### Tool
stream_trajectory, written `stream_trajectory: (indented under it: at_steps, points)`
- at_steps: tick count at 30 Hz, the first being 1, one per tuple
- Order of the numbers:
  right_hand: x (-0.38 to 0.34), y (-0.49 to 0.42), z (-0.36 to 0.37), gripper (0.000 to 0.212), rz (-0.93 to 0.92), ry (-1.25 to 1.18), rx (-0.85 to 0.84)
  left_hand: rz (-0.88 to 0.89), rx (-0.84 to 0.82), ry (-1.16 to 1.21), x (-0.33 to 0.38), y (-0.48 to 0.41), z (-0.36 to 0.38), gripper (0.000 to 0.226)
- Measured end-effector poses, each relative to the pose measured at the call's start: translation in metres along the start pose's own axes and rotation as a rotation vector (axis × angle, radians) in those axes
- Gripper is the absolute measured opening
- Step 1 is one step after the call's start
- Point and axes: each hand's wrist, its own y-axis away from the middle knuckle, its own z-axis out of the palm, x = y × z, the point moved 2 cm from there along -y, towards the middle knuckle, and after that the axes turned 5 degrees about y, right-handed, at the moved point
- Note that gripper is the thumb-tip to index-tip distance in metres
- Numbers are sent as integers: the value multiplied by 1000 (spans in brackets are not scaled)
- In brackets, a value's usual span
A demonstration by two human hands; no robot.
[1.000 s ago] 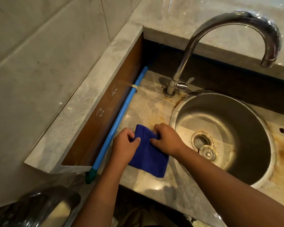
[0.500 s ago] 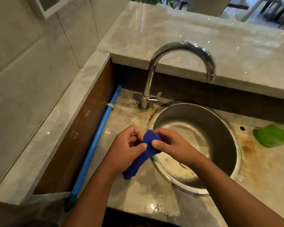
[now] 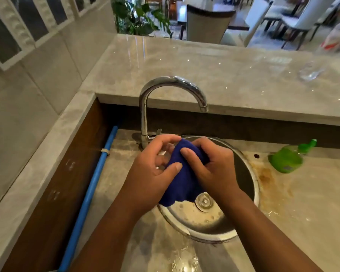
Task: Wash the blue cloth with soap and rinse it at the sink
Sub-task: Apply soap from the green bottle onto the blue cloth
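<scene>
Both hands grip the blue cloth (image 3: 185, 173) above the sink (image 3: 249, 185).

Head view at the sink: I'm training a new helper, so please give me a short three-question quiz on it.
1. True or false: no water runs from the tap.
2. The blue cloth is: A) lying flat, untouched; B) bunched between the left hand and right hand above the sink; C) draped over the tap.
3. Fill in: the green bottle lies on the counter to the ___ of the sink.
Key: 1 true; 2 B; 3 right.
</scene>
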Motion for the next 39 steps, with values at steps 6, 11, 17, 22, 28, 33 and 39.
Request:
stream_trajectory:
  at_steps: [6,11,17,22,28,33,39]
  points:
    - [-21,-17,-55,17,-174,3,-197,-163,-227,538,-10,-12,6,57]
    - [-35,-25,-85,18,-261,66,-284,-81,-582,591,5,-27,36,65]
    - [-14,-34,-103,19,-216,191,-365,-239,-684,767,0,-36,83,57]
    - [23,-39,-114,12,-141,305,-531,-428,-577,988,-13,-34,125,43]
    - [88,-28,-130,22,-108,447,-610,-603,-371,986,-24,-38,186,34]
    - [157,-13,-155,31,-48,371,-542,-716,-222,963,-37,-50,245,37]
    - [242,8,-192,33,127,115,-430,-830,-169,985,-56,-68,320,42]
